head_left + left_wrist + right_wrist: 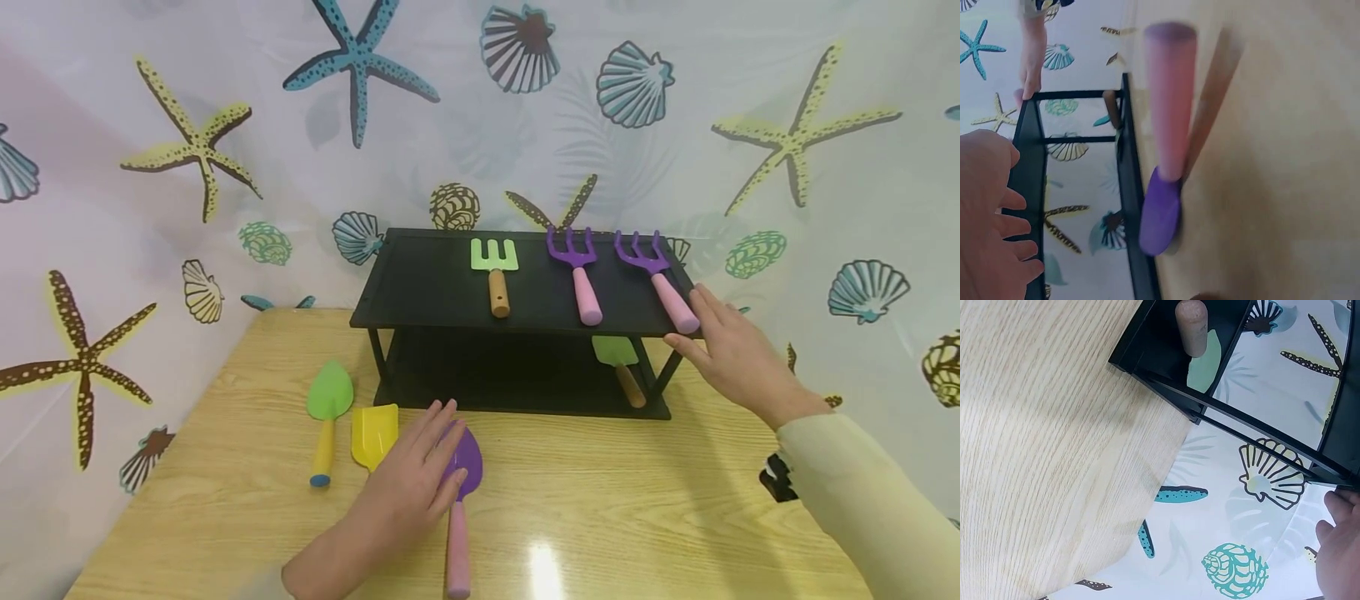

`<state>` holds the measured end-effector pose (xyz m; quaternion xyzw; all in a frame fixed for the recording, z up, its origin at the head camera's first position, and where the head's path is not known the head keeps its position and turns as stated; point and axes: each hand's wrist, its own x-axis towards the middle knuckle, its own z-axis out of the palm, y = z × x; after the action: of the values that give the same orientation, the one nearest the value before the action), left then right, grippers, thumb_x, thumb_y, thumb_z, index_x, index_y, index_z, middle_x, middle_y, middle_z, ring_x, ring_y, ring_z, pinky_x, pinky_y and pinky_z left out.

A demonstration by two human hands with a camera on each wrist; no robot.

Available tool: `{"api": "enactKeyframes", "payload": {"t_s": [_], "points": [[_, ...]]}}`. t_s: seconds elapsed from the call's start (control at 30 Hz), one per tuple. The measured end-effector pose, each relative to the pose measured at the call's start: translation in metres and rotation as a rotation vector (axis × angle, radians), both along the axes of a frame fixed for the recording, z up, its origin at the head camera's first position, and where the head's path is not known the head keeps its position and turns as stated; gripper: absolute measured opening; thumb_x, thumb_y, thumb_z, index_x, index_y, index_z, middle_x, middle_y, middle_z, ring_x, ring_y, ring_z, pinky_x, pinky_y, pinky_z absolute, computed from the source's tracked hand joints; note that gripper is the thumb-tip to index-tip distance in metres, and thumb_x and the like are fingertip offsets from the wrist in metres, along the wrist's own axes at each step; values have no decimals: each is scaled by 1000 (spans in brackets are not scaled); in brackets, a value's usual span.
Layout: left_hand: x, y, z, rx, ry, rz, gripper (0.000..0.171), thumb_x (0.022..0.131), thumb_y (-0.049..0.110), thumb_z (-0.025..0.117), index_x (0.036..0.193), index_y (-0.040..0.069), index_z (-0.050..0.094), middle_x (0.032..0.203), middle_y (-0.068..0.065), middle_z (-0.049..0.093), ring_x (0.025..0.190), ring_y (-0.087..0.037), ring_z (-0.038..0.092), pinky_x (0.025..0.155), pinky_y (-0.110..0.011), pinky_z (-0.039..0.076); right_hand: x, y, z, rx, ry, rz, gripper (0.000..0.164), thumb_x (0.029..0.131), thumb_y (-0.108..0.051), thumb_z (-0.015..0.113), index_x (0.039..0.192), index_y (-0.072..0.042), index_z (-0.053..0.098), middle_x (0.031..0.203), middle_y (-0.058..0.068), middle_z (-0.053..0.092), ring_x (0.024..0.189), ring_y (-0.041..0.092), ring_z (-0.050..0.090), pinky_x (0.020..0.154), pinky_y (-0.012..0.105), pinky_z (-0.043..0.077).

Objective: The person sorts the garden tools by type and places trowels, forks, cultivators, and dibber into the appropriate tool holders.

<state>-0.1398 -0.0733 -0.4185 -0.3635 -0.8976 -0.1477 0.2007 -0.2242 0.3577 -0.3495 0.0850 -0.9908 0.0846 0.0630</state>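
Observation:
My right hand [738, 358] is at the right front corner of the black shelf's top, its fingers extended beside the pink handle of a purple hand fork [672, 300]. Whether it touches the handle I cannot tell. Left of that lie a matching purple hand fork [585, 292] and a pale green hand fork [495, 287] with a wooden handle. My left hand [408, 475], fingers straight, hovers above a purple trowel [469, 462] with a pink handle, partly covering it. The same purple trowel [1161, 212] shows in the left wrist view, apart from the fingers.
The two-tier black shelf [427, 292] stands against a seashell-print cloth. A green shovel [617, 352] with a wooden handle leans on its lower tier. On the wooden table [600, 500] lie a green trowel [330, 392] and a yellow shovel [373, 433], partly hidden by my left hand.

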Motion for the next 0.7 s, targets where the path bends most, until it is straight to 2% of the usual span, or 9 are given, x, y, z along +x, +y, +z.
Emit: {"api": "enactKeyframes", "payload": {"t_s": [0.13, 0.3, 0.53, 0.7], "points": [[16, 3, -15, -22, -31, 16, 53, 90, 31, 49, 132, 0, 41, 143, -17, 32, 133, -31, 30, 103, -44, 35, 1, 0, 0, 2, -1, -3, 83, 89, -60, 31, 144, -7, 0, 151, 14, -2, 133, 46, 11, 106, 59, 13], [32, 7, -27, -29, -87, 35, 55, 90, 32, 47, 133, -1, 39, 142, -18, 33, 132, -30, 32, 103, -42, 35, 1, -1, 0, 0, -3, -10, 83, 88, -60, 31, 144, -8, -1, 151, 13, -2, 133, 47, 11, 105, 60, 13], [50, 15, -55, -70, -7, 15, 66, 81, 41, 58, 128, -4, 44, 134, -22, 42, 124, -33, 42, 97, -40, 42, 2, -1, 1, -1, -2, -9, 83, 89, -60, 31, 144, -7, 0, 151, 14, -1, 133, 46, 11, 106, 59, 13], [63, 21, -78, -147, 27, 10, 70, 85, 53, 46, 126, -4, 45, 133, -24, 42, 123, -34, 43, 95, -39, 43, 2, -2, 1, -5, -2, -3, 83, 89, -59, 31, 144, -6, 0, 151, 15, 0, 132, 47, 12, 105, 60, 13]]}}
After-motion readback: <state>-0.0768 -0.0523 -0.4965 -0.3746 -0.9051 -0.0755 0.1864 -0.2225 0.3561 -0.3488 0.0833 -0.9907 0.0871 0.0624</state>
